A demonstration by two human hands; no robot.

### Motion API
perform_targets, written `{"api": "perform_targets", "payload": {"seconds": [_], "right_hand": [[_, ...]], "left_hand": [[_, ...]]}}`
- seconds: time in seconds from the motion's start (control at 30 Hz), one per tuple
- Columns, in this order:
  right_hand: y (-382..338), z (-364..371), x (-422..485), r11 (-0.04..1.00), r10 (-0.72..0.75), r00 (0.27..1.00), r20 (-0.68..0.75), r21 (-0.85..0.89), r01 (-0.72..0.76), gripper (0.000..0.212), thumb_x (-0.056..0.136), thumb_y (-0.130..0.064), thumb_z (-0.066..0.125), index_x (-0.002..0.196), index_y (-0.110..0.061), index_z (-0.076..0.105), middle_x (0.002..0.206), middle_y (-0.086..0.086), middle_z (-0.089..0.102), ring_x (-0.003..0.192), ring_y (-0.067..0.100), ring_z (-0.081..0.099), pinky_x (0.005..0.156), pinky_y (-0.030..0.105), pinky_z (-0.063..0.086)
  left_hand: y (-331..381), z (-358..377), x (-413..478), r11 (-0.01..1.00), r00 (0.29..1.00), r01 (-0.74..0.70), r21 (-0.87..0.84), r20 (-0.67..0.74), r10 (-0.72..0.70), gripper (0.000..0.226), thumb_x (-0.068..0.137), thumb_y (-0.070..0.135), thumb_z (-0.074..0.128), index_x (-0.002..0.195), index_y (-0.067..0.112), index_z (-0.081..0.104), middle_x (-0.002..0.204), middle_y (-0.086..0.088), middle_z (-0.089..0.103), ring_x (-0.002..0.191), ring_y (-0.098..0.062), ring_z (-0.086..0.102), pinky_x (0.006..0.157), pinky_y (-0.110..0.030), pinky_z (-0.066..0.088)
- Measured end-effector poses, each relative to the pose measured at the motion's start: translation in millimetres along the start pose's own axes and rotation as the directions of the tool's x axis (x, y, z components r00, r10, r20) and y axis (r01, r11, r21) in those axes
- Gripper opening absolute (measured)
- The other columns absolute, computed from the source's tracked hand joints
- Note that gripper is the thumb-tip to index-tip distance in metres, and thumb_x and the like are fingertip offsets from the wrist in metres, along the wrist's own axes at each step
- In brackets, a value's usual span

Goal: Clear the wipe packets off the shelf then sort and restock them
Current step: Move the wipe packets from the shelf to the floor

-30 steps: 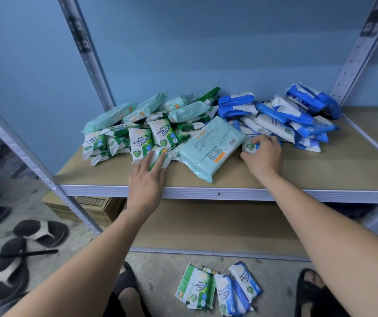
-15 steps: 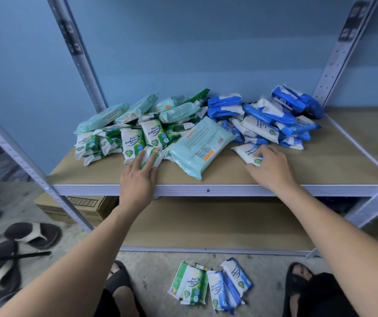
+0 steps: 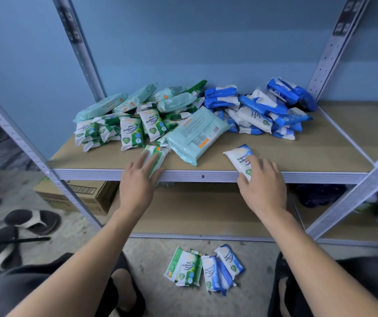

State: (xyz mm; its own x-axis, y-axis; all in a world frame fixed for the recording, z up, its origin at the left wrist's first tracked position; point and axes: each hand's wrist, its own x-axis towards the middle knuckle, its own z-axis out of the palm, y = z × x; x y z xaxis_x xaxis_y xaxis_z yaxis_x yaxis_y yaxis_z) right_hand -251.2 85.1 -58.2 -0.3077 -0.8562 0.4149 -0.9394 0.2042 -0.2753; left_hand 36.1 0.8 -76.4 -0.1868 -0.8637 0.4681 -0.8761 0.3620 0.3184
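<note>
Two packets at the shelf (image 3: pixel 206 175) lip: left hand (image 3: pixel 137 191) presses flat on the green packet (image 3: pixel 158 153), right hand (image 3: pixel 263 188) covers the blue packet (image 3: pixel 237 156), grip unclear; slide each past the edge, pinch, drop beside the matching floor packets (image 3: pixel 204 268).

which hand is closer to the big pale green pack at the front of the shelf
Left. The left hand presses a green packet just left of the big pack; the right hand holds a blue packet farther off to its right.
</note>
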Motion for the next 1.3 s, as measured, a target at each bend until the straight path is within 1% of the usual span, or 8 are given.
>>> {"api": "perform_targets", "payload": {"seconds": [0.27, 0.47, 0.63, 0.7, 0.87, 1.07, 1.2, 1.3], "right_hand": [[-21, 25, -56, 0.972, 0.015, 1.000, -0.001, 0.234, -0.014, 0.048, 0.073, -0.013, 0.070, 0.117, -0.014, 0.053, 0.118, 0.008, 0.049, 0.100, 0.032, 0.053, 0.070, 0.039, 0.051], [-23, 68, -102, 0.971, 0.036, 0.958, 0.285, 0.215, -0.101, 0.056, 0.078, -0.019, 0.066, 0.130, -0.018, 0.045, 0.124, 0.005, 0.043, 0.100, 0.031, 0.053, 0.065, 0.037, 0.047], [-9, 107, -133, 0.985, 0.111, 0.837, 0.536, 0.055, -0.165, 0.055, 0.088, -0.027, 0.060, 0.138, -0.023, 0.036, 0.126, 0.004, 0.043, 0.109, 0.028, 0.054, 0.069, 0.036, 0.048], [0, 121, -140, 0.984, 0.140, 0.781, 0.609, 0.000, -0.176, 0.056, 0.089, -0.027, 0.061, 0.139, -0.024, 0.036, 0.128, 0.004, 0.043, 0.111, 0.027, 0.054, 0.070, 0.034, 0.048], [23, 160, -150, 0.974, 0.194, 0.630, 0.752, -0.072, -0.214, 0.051, 0.090, -0.026, 0.061, 0.136, -0.021, 0.039, 0.130, 0.009, 0.045, 0.113, 0.032, 0.055, 0.073, 0.036, 0.045], [48, 218, -164, 0.968, 0.217, 0.484, 0.848, -0.123, -0.218, 0.055, 0.089, -0.025, 0.062, 0.138, -0.018, 0.039, 0.139, 0.015, 0.044, 0.116, 0.036, 0.055, 0.089, 0.040, 0.052], [61, 256, -170, 0.969, 0.224, 0.458, 0.860, -0.144, -0.202, 0.046, 0.091, -0.023, 0.058, 0.133, -0.017, 0.041, 0.133, 0.016, 0.051, 0.111, 0.037, 0.059, 0.081, 0.039, 0.054], [69, 278, -178, 0.970, 0.227, 0.423, 0.877, -0.166, -0.175, 0.046, 0.099, -0.034, 0.053, 0.140, -0.016, 0.045, 0.143, 0.015, 0.048, 0.120, 0.035, 0.056, 0.087, 0.039, 0.051]], "left_hand": [[8, 10, -47, 0.996, 0.990, -0.046, -0.082, -0.138, 0.035, 0.038, 0.097, 0.029, 0.064, 0.134, 0.020, 0.061, 0.144, -0.006, 0.052, 0.109, -0.032, 0.055, 0.087, -0.042, 0.049], [14, 37, -94, 0.991, 0.991, -0.053, -0.124, -0.125, 0.037, 0.036, 0.097, 0.020, 0.065, 0.133, 0.015, 0.059, 0.143, -0.009, 0.048, 0.110, -0.033, 0.052, 0.091, -0.038, 0.045], [9, 77, -144, 0.993, 0.997, 0.016, -0.118, 0.082, -0.006, 0.036, 0.098, 0.024, 0.063, 0.133, 0.017, 0.059, 0.142, -0.005, 0.049, 0.106, -0.029, 0.052, 0.076, -0.039, 0.052], [3, 97, -162, 0.991, 0.978, 0.064, -0.114, 0.203, -0.040, 0.037, 0.097, 0.023, 0.065, 0.133, 0.017, 0.059, 0.141, -0.004, 0.049, 0.106, -0.030, 0.052, 0.081, -0.042, 0.052], [-11, 146, -194, 0.983, 0.854, 0.173, -0.056, 0.506, -0.121, 0.037, 0.098, 0.024, 0.057, 0.135, 0.022, 0.054, 0.141, -0.002, 0.047, 0.102, -0.029, 0.047, 0.082, -0.043, 0.051], [-18, 207, -211, 0.969, 0.709, 0.246, -0.018, 0.685, -0.167, 0.038, 0.099, 0.025, 0.054, 0.136, 0.020, 0.054, 0.137, -0.007, 0.047, 0.106, -0.033, 0.048, 0.088, -0.045, 0.048], [-15, 246, -214, 0.953, 0.643, 0.303, -0.010, 0.740, -0.197, 0.038, 0.099, 0.025, 0.055, 0.136, 0.018, 0.054, 0.135, -0.011, 0.048, 0.113, -0.036, 0.050, 0.093, -0.044, 0.045], [-12, 266, -215, 0.916, 0.550, 0.400, -0.035, 0.809, -0.209, 0.045, 0.101, 0.027, 0.052, 0.145, 0.017, 0.048, 0.153, -0.008, 0.039, 0.130, -0.035, 0.047, 0.104, -0.041, 0.043]]}}
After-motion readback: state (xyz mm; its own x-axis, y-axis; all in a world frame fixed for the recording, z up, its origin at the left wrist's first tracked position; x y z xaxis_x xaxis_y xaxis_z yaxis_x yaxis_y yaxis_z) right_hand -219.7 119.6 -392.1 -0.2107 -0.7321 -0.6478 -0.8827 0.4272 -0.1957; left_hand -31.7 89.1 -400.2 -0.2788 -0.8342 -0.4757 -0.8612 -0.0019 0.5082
